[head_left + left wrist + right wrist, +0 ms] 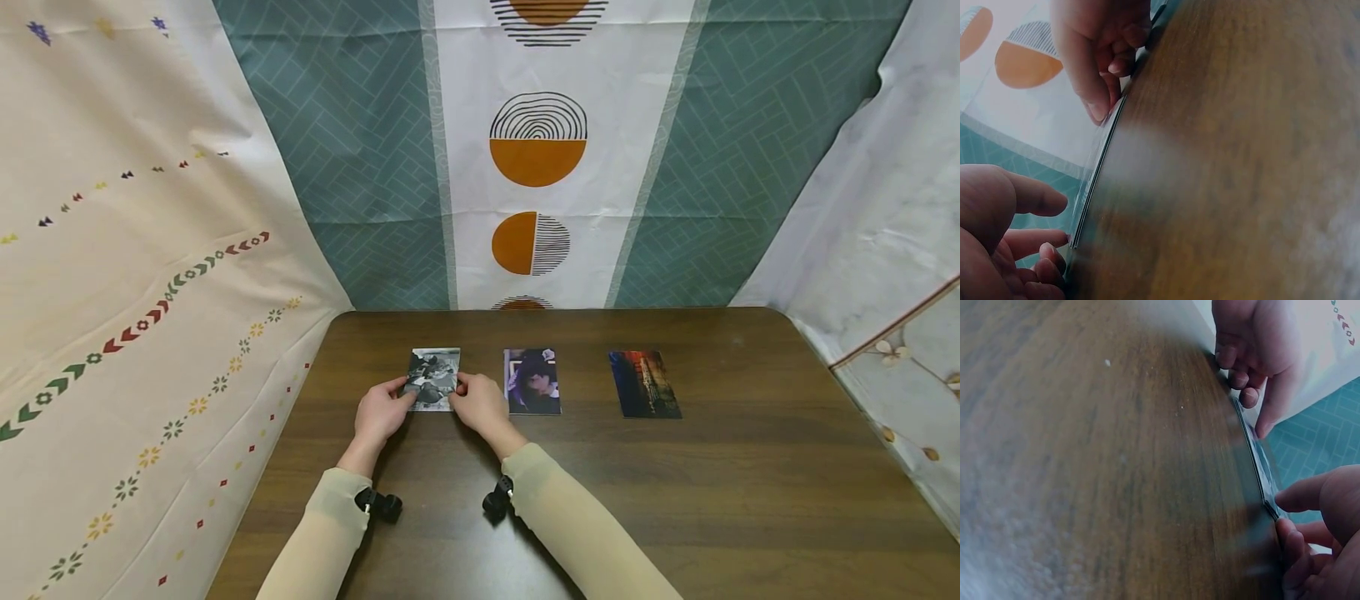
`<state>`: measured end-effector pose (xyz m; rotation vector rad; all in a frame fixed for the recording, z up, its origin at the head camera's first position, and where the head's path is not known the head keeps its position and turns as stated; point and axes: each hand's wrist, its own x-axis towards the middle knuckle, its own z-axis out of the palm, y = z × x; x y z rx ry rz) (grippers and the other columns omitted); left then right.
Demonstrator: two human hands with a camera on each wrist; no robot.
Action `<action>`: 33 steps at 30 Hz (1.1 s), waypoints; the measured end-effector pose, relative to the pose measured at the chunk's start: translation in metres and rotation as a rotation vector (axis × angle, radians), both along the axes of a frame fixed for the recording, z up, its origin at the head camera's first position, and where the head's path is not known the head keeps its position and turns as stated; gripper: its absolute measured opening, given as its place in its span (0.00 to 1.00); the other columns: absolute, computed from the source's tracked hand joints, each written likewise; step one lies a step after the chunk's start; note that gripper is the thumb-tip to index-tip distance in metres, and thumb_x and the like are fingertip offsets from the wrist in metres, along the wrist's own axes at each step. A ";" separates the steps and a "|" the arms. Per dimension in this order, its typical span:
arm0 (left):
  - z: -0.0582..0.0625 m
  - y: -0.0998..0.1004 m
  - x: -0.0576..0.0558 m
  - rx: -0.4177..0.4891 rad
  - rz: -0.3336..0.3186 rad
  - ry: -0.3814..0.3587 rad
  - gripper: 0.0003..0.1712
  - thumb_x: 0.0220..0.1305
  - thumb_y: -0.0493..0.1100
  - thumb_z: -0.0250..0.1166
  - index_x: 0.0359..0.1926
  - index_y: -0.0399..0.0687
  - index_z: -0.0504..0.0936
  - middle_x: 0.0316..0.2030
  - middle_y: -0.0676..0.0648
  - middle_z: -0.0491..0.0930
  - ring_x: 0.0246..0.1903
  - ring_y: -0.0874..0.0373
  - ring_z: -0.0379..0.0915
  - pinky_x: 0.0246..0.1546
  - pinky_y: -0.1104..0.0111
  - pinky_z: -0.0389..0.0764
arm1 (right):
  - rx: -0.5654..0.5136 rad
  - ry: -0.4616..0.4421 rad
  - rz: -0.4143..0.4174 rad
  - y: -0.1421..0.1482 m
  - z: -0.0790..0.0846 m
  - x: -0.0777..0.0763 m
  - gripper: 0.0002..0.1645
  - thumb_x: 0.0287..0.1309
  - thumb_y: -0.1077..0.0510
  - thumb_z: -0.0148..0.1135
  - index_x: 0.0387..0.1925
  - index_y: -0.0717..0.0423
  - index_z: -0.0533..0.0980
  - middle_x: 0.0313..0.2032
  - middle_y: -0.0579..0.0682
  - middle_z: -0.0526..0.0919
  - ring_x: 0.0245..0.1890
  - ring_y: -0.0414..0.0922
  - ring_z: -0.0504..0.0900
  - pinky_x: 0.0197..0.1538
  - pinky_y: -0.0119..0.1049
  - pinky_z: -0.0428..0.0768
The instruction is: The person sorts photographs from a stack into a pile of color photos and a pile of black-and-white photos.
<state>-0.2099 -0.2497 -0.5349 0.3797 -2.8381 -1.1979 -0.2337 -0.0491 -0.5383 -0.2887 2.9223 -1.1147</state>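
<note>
A black-and-white picture card (pixel 433 375) lies at the left of the table, and its edge looks layered in the left wrist view, like a small stack. My left hand (pixel 381 414) holds its left side, with the thumb over the lower left corner and the fingertips along the edge. On the opposite side, my right hand (pixel 482 406) grips the right edge between thumb and fingers. The near edge of the card (pixel 1252 453) is close to the tabletop in the right wrist view. Just right of my right hand lies a purple picture card (pixel 534 383).
Farther right is a dark card (pixel 645 385) with a red and gold picture, turned slightly. The brown wooden table (pixel 720 500) ends at a patterned cloth (pixel 375 167) behind, with pale cloths at both sides. A small black camera (pixel 384 505) sits on each wrist.
</note>
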 end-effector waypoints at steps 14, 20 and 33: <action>0.002 0.001 0.000 0.000 0.000 -0.002 0.31 0.70 0.50 0.67 0.69 0.42 0.82 0.31 0.48 0.74 0.33 0.50 0.70 0.34 0.61 0.65 | 0.012 0.010 0.009 0.001 0.002 0.001 0.21 0.59 0.54 0.68 0.55 0.49 0.87 0.33 0.38 0.82 0.34 0.45 0.81 0.33 0.42 0.75; 0.002 0.001 0.000 0.001 0.010 0.000 0.31 0.70 0.50 0.67 0.69 0.41 0.82 0.31 0.48 0.73 0.32 0.50 0.69 0.33 0.61 0.64 | 0.021 -0.010 0.000 0.001 0.000 0.001 0.22 0.61 0.53 0.68 0.57 0.47 0.87 0.33 0.37 0.82 0.37 0.45 0.82 0.33 0.42 0.76; 0.000 -0.003 0.000 0.079 0.009 0.012 0.30 0.70 0.48 0.69 0.69 0.40 0.82 0.32 0.48 0.72 0.32 0.51 0.68 0.34 0.61 0.65 | -0.008 -0.022 0.011 0.002 0.001 0.001 0.26 0.62 0.53 0.69 0.63 0.50 0.85 0.36 0.38 0.84 0.41 0.46 0.83 0.40 0.43 0.79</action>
